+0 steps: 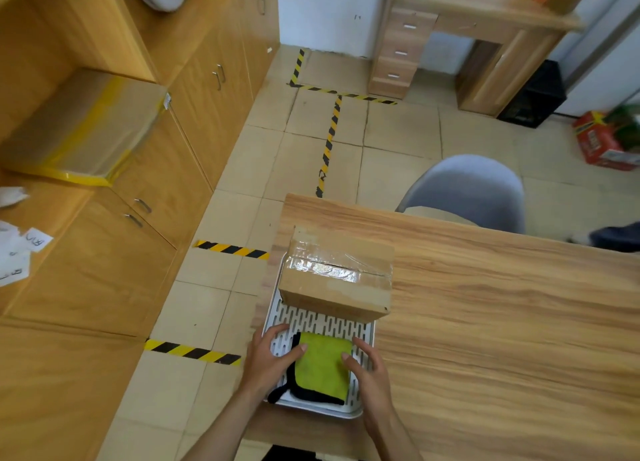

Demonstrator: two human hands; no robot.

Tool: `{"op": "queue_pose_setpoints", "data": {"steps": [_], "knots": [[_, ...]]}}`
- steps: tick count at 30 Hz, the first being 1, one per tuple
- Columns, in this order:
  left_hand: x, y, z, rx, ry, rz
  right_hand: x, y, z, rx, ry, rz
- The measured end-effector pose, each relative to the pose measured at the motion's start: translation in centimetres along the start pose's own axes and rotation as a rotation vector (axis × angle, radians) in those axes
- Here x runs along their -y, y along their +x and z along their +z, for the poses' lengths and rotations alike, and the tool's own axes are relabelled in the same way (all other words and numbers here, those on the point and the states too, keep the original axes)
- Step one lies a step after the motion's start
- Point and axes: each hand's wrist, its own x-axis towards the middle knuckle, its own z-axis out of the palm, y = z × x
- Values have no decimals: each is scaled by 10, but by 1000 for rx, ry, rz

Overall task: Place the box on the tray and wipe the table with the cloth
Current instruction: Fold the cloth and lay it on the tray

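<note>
A taped cardboard box [337, 273] rests on the far half of a white slotted tray [323, 322] at the left end of the wooden table [502, 322]. A folded yellow-green cloth with black edging [323, 367] lies on the near half of the tray. My left hand [273, 356] rests on the cloth's left edge, thumb touching it. My right hand [367, 367] rests on its right edge, fingertips on the fabric. Both hands have fingers spread and neither has lifted the cloth.
A grey chair [467, 190] stands at the table's far side. Wooden cabinets [156, 169] line the left wall, with a taped carton [86, 128] on a shelf. Hazard tape [194, 351] marks the tiled floor. A desk [467, 41] stands at the back.
</note>
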Motion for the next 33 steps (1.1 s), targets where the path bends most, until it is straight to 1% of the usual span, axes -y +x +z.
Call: {"op": "queue_pose_setpoints", "data": {"steps": [4, 8, 11, 14, 22, 25, 29, 33], "knots": [[-15, 8, 31, 54, 40, 33, 4, 3, -30, -61, 29, 8], [-33, 11, 75, 104, 82, 34, 8, 9, -76, -111, 58, 11], [-51, 8, 113, 126, 109, 39, 14, 17, -115, -134, 39, 8], [-71, 0, 158, 151, 113, 44, 16, 28, -162, -155, -36, -14], [-105, -26, 279, 139, 83, -17, 28, 55, -286, -113, -100, -38], [-113, -36, 315, 140, 98, -45, 25, 64, -324, -101, -136, -16], [-120, -48, 347, 101, 85, -37, 17, 75, -359, -86, -156, -15], [-122, -53, 361, 106, 142, -84, 15, 81, -374, -63, -181, 5]]}}
